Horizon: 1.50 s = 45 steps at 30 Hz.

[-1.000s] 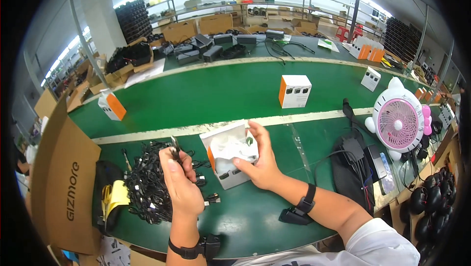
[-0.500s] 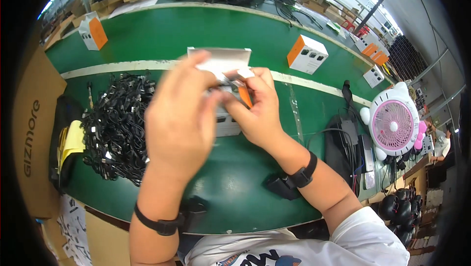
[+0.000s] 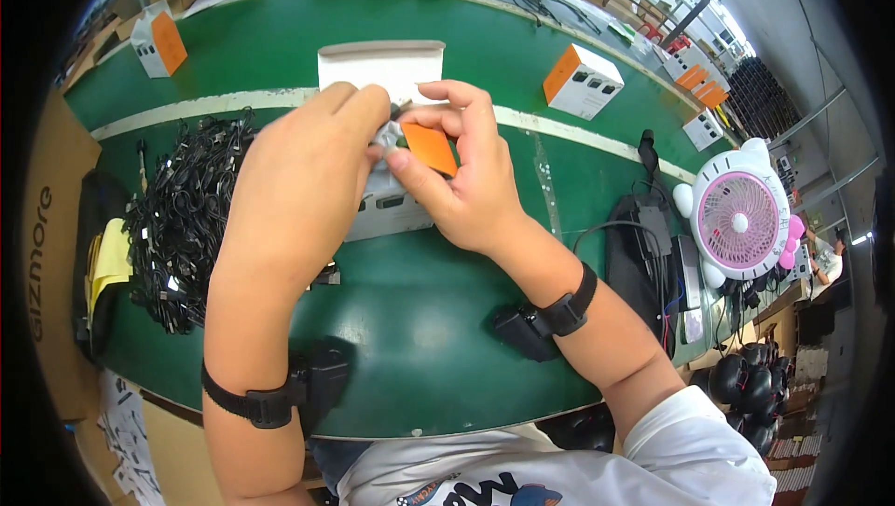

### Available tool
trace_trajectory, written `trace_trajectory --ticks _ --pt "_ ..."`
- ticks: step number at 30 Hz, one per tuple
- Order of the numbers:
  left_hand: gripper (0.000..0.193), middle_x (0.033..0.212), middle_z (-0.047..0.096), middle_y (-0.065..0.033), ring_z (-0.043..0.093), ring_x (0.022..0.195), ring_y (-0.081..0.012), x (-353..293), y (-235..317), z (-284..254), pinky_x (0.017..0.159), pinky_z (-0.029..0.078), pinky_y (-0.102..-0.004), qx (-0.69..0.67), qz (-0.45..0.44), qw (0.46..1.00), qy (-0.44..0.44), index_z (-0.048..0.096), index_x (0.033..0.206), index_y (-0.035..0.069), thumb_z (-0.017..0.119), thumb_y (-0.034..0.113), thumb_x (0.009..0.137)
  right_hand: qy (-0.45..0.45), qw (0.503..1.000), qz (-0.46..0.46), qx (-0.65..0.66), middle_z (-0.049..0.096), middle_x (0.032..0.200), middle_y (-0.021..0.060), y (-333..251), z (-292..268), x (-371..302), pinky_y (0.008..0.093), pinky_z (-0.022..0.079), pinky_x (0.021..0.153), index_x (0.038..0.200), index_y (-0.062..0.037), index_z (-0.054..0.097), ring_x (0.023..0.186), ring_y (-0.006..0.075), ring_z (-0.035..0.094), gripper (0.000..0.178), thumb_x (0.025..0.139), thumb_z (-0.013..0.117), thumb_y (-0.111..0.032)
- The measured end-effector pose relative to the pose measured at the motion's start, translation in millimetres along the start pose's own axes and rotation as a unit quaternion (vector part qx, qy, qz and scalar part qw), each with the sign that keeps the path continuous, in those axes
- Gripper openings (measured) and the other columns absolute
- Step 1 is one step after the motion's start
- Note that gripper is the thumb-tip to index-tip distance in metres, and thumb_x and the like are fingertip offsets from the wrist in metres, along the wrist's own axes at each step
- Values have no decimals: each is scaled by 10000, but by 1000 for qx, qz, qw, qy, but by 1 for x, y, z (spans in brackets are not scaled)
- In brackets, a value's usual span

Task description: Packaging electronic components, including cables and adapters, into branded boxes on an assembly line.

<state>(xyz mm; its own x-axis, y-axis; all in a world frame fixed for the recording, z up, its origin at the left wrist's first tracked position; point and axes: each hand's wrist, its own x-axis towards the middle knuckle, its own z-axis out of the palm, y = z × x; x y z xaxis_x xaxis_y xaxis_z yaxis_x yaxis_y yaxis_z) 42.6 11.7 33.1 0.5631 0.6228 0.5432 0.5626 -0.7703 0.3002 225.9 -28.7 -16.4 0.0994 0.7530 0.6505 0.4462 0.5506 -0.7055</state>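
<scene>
An open white box (image 3: 387, 215) stands in front of me on the green table, its white lid (image 3: 380, 60) raised at the back. An orange panel (image 3: 431, 148) shows at the box's right end. My right hand (image 3: 471, 166) curls around that end, thumb in front and fingers behind. Over the left part of the opening, my left hand (image 3: 303, 166) has its fingers bent down and together. A greyish, shiny piece (image 3: 385, 136) shows by its fingertips, too covered to name. Most of the box's inside is hidden behind my hands.
To the left lies a heap of black cables (image 3: 186, 226), beside a yellow cloth (image 3: 112, 254) and a large brown carton (image 3: 51, 226). Closed orange-and-white boxes (image 3: 583, 82) (image 3: 160, 42) stand farther back. A white-and-pink fan (image 3: 739, 217) is at the right, near a black adapter (image 3: 645, 221).
The blurred left hand has come down to the opening, and its fingers have drawn together. My right hand stays at the box's right end, with more of the orange panel showing.
</scene>
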Motion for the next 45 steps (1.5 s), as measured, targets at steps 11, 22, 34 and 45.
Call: trace_trajectory --ticks 11,22,34,45 --pt "249 991 642 -112 641 954 -277 -14 -2 -2 880 502 -366 -188 -168 962 103 728 1059 -1 774 -1 814 -66 976 -139 -157 615 1082 119 -7 -7 14 429 491 931 1064 -62 720 1018 320 599 250 855 755 -195" --pt "198 955 683 -59 624 892 -144 -20 -9 9 815 493 -295 -348 -224 906 87 642 1043 2 734 32 870 -74 965 -159 -196 627 1054 128 -15 -18 15 470 474 939 1085 -80 681 1030 381 571 281 840 755 -195" --pt "307 1109 682 -144 665 1016 -306 -15 -23 25 896 505 -419 -336 -284 886 144 614 1228 9 665 204 997 -98 963 -158 -198 634 1025 88 -13 -18 14 441 463 930 1146 -94 714 968 341 556 275 889 715 -189" --pt "274 1240 687 -141 659 1138 -216 -21 -15 32 995 511 -346 -407 -111 904 71 636 1168 18 671 -36 902 154 967 61 192 489 1411 147 16 20 -4 348 491 1042 1541 -87 279 1223 185 570 788 887 673 107"
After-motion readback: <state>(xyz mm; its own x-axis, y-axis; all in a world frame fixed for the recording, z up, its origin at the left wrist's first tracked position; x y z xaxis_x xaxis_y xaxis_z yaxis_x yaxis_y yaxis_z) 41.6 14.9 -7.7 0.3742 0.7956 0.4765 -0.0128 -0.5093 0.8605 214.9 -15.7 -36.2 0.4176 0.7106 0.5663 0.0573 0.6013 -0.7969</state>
